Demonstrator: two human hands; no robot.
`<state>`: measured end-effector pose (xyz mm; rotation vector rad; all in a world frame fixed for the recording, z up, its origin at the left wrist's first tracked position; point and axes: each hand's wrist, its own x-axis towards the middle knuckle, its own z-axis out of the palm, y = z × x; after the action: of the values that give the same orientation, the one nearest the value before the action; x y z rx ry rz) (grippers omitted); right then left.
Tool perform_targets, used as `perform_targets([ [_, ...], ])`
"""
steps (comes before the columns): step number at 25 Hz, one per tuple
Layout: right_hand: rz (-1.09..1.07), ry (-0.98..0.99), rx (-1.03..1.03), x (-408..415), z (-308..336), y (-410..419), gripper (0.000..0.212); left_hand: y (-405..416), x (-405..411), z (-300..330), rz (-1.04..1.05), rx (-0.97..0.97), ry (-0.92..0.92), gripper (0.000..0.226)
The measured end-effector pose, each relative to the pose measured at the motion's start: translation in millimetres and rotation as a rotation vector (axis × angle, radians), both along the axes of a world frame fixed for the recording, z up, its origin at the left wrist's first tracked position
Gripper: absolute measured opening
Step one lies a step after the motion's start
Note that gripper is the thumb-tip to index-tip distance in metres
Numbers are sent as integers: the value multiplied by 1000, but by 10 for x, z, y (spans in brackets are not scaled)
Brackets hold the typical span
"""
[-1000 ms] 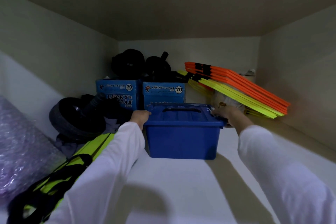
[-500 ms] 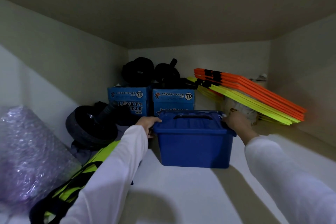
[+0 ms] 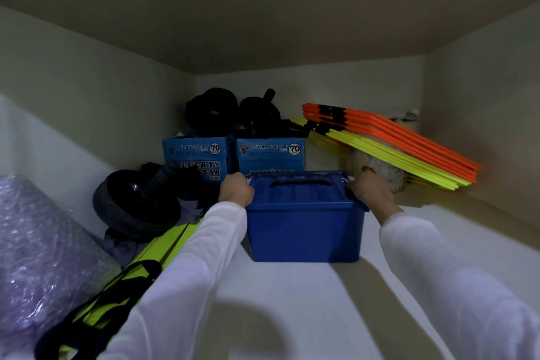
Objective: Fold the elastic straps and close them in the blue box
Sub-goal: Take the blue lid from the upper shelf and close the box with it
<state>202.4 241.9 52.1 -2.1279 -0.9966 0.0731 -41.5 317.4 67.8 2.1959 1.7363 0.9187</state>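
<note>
I had the blue box sitting on the white shelf with its lid on and the lid's handle lying flat on top. My left hand gripped the box's left upper rim, fingers curled over the edge by the lid. My right hand held the opposite rim the same way, fingers wrapped round the right-hand lip. Both arms reached in wearing white sleeves. The elastic straps themselves did not show; with the lid shut I could not tell what lay inside.

Just behind the box stood two blue cartons printed "Lucky Star", side by side, with black round gear piled on top of them. To the left of the box lay a black wheel-like piece, tilted against a dark cloth, and nearer to me from that a yellow-green bag with black straps ran along the shelf beside my left sleeve. Farthest left of the box sat a bundle of bubble wrap. To the right of the box and behind it, a stack of orange and yellow flat bars leaned at a slant, and a pale crumpled bundle sat under them, just beyond my right hand.
</note>
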Motion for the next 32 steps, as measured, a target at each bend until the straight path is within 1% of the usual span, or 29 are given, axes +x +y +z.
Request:
perform_targets([
  [1,-5,7,0,-5,3,1,27,34,-26,-13,-26,-16,-34,24],
  [2,-6,12,3,-14,8,-9,27,71,-57,-32,-52,-42,-122,27],
  [3,-2,18,8,-24,11,-20,26,106,-90,-60,-77,-87,-258,32],
  [4,6,22,11,-29,12,-31,23,123,-120,-88,-99,-154,-450,34],
  [6,15,45,23,-36,16,-57,13,128,-137,-114,-147,-366,-855,24],
  [7,18,65,35,-36,15,-61,13,122,-139,-119,-170,-499,-995,18],
  [8,21,83,52,-35,15,-63,20,131,-148,-125,-191,-626,-1082,17],
  [9,26,107,69,-28,24,-70,29,154,-159,-123,-212,-735,-1127,17],
  [10,35,129,80,-38,15,-77,34,182,-188,-141,-238,-824,-1154,18],
  [11,39,145,91,-34,12,-80,34,237,-199,-156,-265,-868,-1172,17],
  [13,59,160,111,-28,-11,-75,22,305,-196,-190,-310,-877,-1182,14],
  [14,65,161,113,-25,-15,-81,15,329,-171,-189,-310,-870,-1173,13],
  [15,72,163,118,-16,-15,-73,15,358,-137,-186,-292,-842,-1134,12],
  [16,77,174,119,-9,-17,-70,19,399,-99,-191,-255,-800,-1084,17],
  [18,87,213,103,-21,-6,-71,29,452,-46,-208,-194,-732,-1003,38],
  [20,87,289,83,-14,16,-68,33,461,-21,-221,-178,-686,-999,45],
  [22,104,400,64,-15,38,-67,29,440,-14,-227,-158,-644,-1010,45],
  [24,118,451,52,-19,58,-59,25,431,-12,-230,-163,-635,-1016,43],
  [27,115,478,45,-7,47,-57,36,423,-21,-245,-188,-629,-1015,44],
  [30,125,453,19,-34,60,-166,31,316,-19,-227,-184,-625,-1000,44],
  [32,110,485,13,-70,88,-315,31,200,-20,-226,-189,-641,-988,45],
])
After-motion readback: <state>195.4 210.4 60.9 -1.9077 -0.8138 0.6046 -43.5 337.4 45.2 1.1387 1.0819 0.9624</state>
